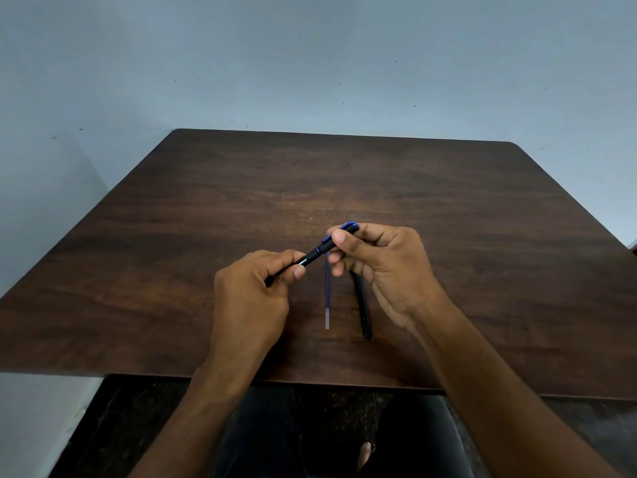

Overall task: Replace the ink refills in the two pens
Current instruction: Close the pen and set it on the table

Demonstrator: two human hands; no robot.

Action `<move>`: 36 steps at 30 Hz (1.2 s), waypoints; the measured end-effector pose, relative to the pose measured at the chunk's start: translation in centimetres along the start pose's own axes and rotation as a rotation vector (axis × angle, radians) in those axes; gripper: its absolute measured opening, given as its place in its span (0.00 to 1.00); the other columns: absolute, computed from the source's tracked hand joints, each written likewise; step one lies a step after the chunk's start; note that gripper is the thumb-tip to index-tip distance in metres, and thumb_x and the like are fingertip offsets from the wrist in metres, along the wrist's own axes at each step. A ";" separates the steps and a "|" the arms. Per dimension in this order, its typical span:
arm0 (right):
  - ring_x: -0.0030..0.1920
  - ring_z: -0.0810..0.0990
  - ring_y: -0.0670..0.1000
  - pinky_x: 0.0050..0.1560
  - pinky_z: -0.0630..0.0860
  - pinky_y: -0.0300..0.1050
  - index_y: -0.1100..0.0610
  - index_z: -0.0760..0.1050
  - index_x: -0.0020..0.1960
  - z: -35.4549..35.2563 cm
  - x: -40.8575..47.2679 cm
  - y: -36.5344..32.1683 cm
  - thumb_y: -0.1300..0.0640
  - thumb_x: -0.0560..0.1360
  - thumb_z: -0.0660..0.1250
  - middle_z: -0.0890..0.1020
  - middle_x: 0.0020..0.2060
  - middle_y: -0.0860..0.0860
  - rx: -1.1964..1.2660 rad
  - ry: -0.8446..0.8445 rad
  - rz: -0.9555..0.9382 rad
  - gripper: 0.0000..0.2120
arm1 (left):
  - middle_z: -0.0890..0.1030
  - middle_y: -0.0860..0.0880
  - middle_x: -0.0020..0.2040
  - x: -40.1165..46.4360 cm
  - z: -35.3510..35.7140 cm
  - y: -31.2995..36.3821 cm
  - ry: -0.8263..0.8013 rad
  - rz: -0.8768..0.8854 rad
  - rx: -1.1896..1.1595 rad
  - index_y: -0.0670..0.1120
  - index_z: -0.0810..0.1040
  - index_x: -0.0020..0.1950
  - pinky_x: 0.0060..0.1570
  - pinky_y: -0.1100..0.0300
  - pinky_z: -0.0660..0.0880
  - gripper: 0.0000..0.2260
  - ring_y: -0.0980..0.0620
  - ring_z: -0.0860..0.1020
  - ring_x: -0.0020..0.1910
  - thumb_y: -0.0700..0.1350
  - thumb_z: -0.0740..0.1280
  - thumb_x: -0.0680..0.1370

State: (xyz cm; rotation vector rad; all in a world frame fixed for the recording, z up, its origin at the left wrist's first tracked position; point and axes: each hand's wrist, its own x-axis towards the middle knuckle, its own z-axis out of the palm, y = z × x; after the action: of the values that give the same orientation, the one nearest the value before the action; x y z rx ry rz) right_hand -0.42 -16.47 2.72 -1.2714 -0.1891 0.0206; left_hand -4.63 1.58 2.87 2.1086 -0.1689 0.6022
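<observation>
Both hands hold one black pen point(315, 253) with a blue clip above the dark wooden table point(482, 215). My left hand point(253, 291) grips the pen's lower barrel between thumb and fingers. My right hand point(379, 260) pinches its capped end, where the blue clip shows. Below the pen a thin blue ink refill point(327, 291) with a pale end lies on the table, pointing toward me. Just right of the refill lies a second black pen point(363, 312), its far end hidden under my right hand.
The table stands against a pale blue wall point(310, 63), with its near edge above my lap. Bare wood surrounds the hands on the left, right and far side. A dark floor and my legs show below the table edge.
</observation>
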 end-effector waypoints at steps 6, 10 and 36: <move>0.37 0.83 0.56 0.40 0.79 0.45 0.65 0.84 0.50 -0.1 0.1 0.1 0.58 0.74 0.75 0.85 0.38 0.58 -0.002 0.011 -0.003 0.10 | 0.82 0.61 0.42 0.1 0.2 0.4 0.004 0.001 0.010 0.50 0.86 0.52 0.47 0.76 0.71 0.11 0.64 0.80 0.46 0.37 0.75 0.73; 0.37 0.83 0.57 0.40 0.79 0.46 0.65 0.85 0.50 -0.1 0.0 0.2 0.59 0.74 0.75 0.85 0.37 0.58 -0.012 0.019 -0.006 0.09 | 0.82 0.62 0.41 0.1 0.2 0.5 0.000 -0.002 0.006 0.50 0.86 0.52 0.46 0.75 0.72 0.11 0.63 0.80 0.45 0.36 0.74 0.73; 0.37 0.84 0.58 0.44 0.79 0.50 0.62 0.85 0.48 0.6 -0.2 0.7 0.58 0.75 0.74 0.86 0.38 0.59 -0.081 0.041 -0.034 0.07 | 0.81 0.64 0.41 -0.2 0.1 0.3 0.007 -0.038 -0.029 0.50 0.86 0.52 0.47 0.75 0.72 0.12 0.66 0.80 0.46 0.36 0.74 0.74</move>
State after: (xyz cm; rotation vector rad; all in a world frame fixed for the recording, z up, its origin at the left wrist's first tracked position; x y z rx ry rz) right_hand -0.69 -15.72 2.20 -1.3478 -0.1779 -0.0431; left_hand -4.85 1.26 2.97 2.0773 -0.1323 0.5810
